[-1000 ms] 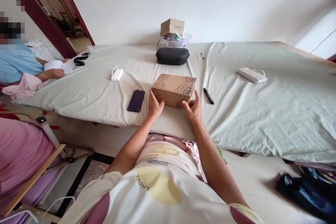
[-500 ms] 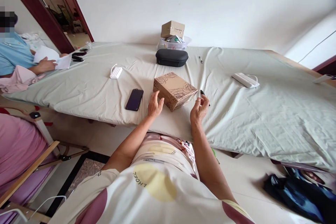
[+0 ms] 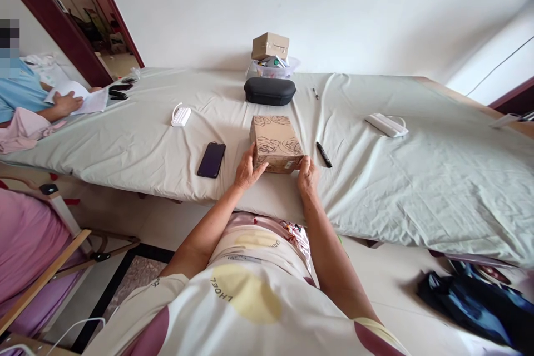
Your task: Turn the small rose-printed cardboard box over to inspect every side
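A brown cardboard box point(image 3: 276, 133) with black scribbled swirls on its top and front rests on the cloth-covered table before me. My left hand point(image 3: 248, 169) grips its near left corner, thumb across the front face. At the near right corner, my right hand point(image 3: 307, 173) holds the box with its fingers against the side. A black marker point(image 3: 324, 154) lies just right of my right hand. Left of my left hand is a dark smartphone point(image 3: 211, 159), lying flat.
A black zip case point(image 3: 270, 92) sits behind the box, before a clear plastic tub point(image 3: 275, 69) with a smaller carton point(image 3: 270, 46) on top. White corded devices point(image 3: 181, 116) point(image 3: 386, 124) lie on both sides. A pen point(image 3: 316, 93) lies farther back. At far left, a person's hand point(image 3: 68, 104) holds papers.
The box has turned so its front edge faces me more squarely. My right hand has let go of the marker, now lying on the cloth, and both hands have closed on the box.
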Demonstrator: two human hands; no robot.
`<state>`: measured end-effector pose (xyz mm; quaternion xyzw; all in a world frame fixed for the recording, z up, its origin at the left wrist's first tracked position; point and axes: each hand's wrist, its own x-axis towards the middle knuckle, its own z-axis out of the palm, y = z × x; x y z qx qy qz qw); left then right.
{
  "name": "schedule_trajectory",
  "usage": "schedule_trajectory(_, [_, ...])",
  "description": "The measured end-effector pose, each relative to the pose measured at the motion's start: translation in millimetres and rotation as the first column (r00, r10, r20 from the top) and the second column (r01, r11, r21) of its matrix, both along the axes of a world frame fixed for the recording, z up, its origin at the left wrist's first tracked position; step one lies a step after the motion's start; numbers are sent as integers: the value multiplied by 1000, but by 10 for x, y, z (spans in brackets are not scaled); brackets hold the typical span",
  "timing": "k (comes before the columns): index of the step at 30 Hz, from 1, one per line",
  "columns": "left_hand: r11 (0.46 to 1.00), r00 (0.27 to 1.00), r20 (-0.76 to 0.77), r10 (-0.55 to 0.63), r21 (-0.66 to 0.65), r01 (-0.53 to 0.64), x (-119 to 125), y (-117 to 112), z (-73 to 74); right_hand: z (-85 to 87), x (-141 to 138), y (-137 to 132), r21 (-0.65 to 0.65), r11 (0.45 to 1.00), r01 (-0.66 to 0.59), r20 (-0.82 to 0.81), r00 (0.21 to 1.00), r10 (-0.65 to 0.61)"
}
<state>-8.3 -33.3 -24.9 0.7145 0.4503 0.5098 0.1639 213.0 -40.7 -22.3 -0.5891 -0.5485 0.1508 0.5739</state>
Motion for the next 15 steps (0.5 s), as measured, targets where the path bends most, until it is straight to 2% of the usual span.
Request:
schedule_trajectory(7, [998, 999, 47, -21, -54, 23, -25, 45, -9, 122, -80, -86, -32, 999, 3, 21, 1000, -2])
schedule_trajectory(15, [996, 1000, 10, -18, -91, 19, -46, 69, -30, 44, -62, -62, -46, 999, -5, 9, 1000, 6])
